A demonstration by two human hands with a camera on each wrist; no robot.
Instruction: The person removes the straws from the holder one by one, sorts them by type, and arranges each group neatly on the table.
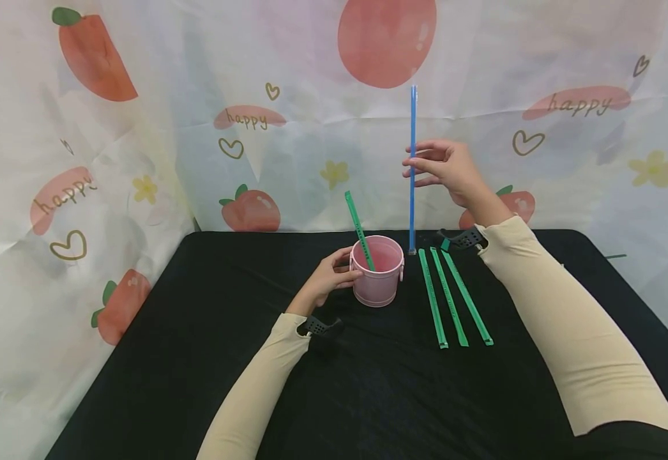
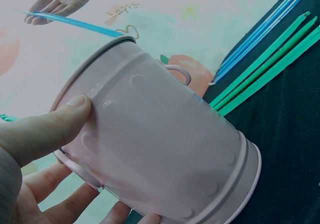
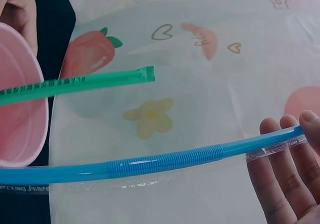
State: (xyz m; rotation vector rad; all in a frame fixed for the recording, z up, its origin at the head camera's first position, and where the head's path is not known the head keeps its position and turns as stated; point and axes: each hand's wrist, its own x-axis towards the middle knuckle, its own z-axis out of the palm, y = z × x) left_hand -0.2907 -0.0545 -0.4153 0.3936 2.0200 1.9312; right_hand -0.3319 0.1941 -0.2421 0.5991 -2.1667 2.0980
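My left hand holds a small pink bucket on the black table, thumb near its rim and fingers around the side. A green wrapped straw leans inside the bucket, its upper end sticking out above the rim. To the right and higher up, my right hand pinches a blue drinking straw in a clear wrapper. That straw hangs upright, its lower end beside the bucket's right side. The right wrist view shows the ribbed bendy section of the blue straw.
Three green wrapped straws lie side by side on the table, right of the bucket. Past them, several blue straws appear in the left wrist view. A fruit-printed cloth hangs behind the table's back edge.
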